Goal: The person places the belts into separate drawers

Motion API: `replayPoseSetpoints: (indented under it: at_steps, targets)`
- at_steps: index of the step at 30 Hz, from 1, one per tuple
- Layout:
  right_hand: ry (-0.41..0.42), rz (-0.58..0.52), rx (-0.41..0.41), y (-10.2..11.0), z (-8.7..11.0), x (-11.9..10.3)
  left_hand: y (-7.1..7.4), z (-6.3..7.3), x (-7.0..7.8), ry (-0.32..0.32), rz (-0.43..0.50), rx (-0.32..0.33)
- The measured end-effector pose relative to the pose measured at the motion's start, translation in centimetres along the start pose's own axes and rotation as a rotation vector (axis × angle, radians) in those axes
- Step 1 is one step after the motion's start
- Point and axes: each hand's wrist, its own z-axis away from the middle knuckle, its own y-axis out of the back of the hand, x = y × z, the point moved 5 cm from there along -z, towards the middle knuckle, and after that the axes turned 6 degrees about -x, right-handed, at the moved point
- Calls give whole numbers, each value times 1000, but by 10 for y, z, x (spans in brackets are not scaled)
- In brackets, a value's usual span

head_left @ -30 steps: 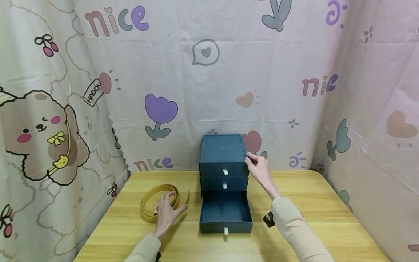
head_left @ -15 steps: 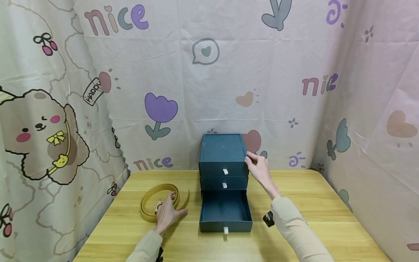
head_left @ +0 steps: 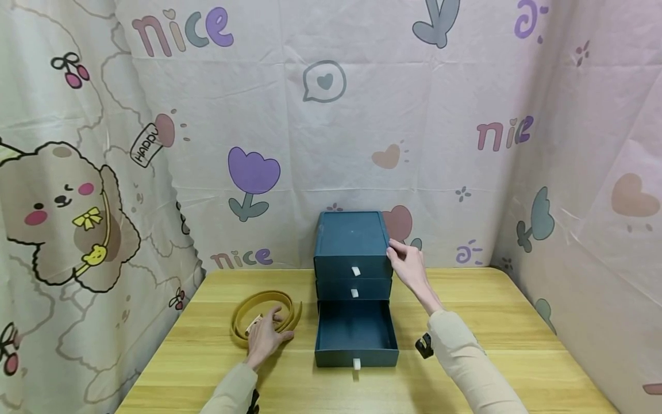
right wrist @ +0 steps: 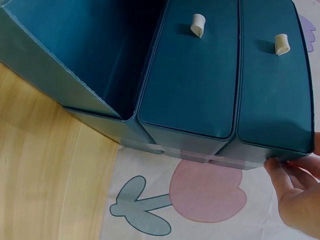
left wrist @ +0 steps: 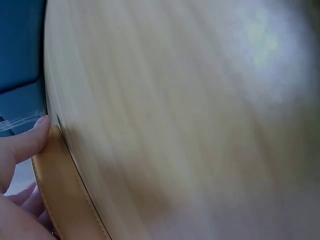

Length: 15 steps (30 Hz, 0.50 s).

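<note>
A coiled yellow-brown leather belt [head_left: 235, 323] stands on its edge on the table, its buckle [head_left: 253, 322] inside the loop. My left hand [head_left: 264, 342] grips the coil, fingers inside it and thumb outside. In the left wrist view, the thumb presses the belt [left wrist: 65, 185] near its tail end; the other fingers are partly hidden. A dark blue drawer unit [head_left: 353, 233] stands to the right, its bottom drawer [head_left: 357, 359] pulled out with nothing in it. My right hand [head_left: 410, 267] holds the unit's upper right edge, with thumb and fingertips around the corner in the right wrist view.
The two upper drawers are closed, with white pull tabs [head_left: 355, 271] on their fronts. Under everything lies a wood-grain table [head_left: 491, 322]. Printed curtains [head_left: 331, 144] hang behind it and at both sides.
The belt coil has become smaller and shifted slightly right, its left side drawn towards the tail as my left fingers and thumb close in. My right hand and the drawer unit stay put.
</note>
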Motion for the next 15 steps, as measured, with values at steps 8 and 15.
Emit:
replayPoseSetpoints:
  at_steps: [8,15]
  targets:
    - [3,7,1,0,0,1,-1,1,3,-29,-4,32]
    - [14,17,15,1,-2,2,-3,2,5,-42,-16,25]
